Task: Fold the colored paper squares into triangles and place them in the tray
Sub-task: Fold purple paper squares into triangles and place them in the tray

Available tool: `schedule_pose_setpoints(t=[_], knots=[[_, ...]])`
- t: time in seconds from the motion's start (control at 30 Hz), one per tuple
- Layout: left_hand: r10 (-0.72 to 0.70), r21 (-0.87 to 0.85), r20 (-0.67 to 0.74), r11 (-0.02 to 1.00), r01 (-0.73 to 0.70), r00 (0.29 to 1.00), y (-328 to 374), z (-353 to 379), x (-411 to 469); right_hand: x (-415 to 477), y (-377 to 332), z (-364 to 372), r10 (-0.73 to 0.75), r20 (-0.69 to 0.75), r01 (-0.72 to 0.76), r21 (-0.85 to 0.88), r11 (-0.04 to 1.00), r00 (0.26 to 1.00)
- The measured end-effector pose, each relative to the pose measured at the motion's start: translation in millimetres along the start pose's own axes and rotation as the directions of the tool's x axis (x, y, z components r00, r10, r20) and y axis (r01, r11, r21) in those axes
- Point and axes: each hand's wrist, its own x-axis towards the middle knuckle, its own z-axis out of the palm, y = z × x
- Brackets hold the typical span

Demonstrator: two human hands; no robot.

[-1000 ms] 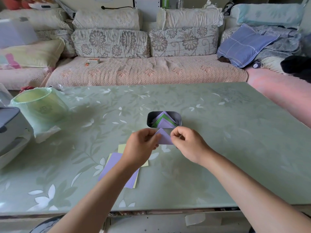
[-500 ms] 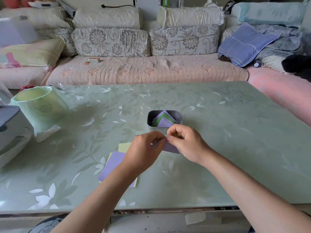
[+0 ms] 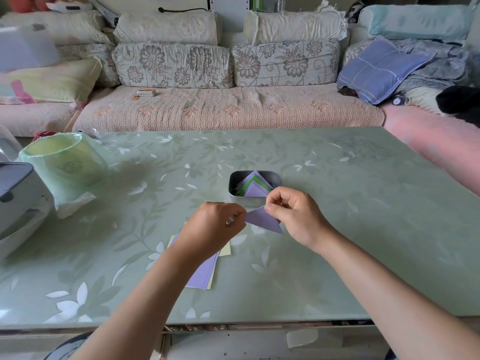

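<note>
Over the table [image 3: 363,229], the left hand [image 3: 215,227] and the right hand [image 3: 291,216] each pinch a corner of the purple triangle [image 3: 262,220], just in front of the tray [image 3: 246,201]. The left arm hides part of the paper squares [image 3: 202,274].

No writing is showing clearly enough to read. The small box [image 3: 146,92] lying on the sofa [image 3: 233,110] is carrying print too small to make out, and the green bin [image 3: 65,162] is bearing a faint, blurred emblem.
</note>
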Motion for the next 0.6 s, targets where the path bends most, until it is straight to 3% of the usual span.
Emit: schedule_pose_setpoints(t=[0.2, 0.3, 0.37, 0.47, 0.6], knots=[[-0.102, 0.076, 0.141, 0.993, 0.092, 0.985, -4.0, -10.4, 0.0, 1.1, 2.8, -2.8, 0.005, -0.024, -0.005, 0.002, 1.0, 1.0], [-0.15, 0.128, 0.118, 0.983, 0.135, 0.982, -8.0, -10.6, -0.4, 2.0, 4.5, -6.1, 0.023, -0.024, -0.024, -0.026, 0.999, 0.999], [-0.133, 0.059, 0.043, 0.99, 0.13, 0.99, -7.1, -7.7, -1.0, 2.5, 5.3, -5.5, 0.045, -0.004, -0.046, -0.058, 0.997, 0.999], [-0.067, -0.182, -0.026, 0.981, 0.062, 0.997, 6.5, 0.8, -3.8, 2.2, 4.8, 0.4, 0.071, 0.048, -0.064, -0.128, 0.99, 0.996], [-0.119, -0.263, -0.036, 0.959, 0.106, 0.992, 20.5, 12.0, -2.7, 0.7, 1.2, 4.1, 0.078, 0.065, -0.069, -0.141, 0.988, 0.995]])
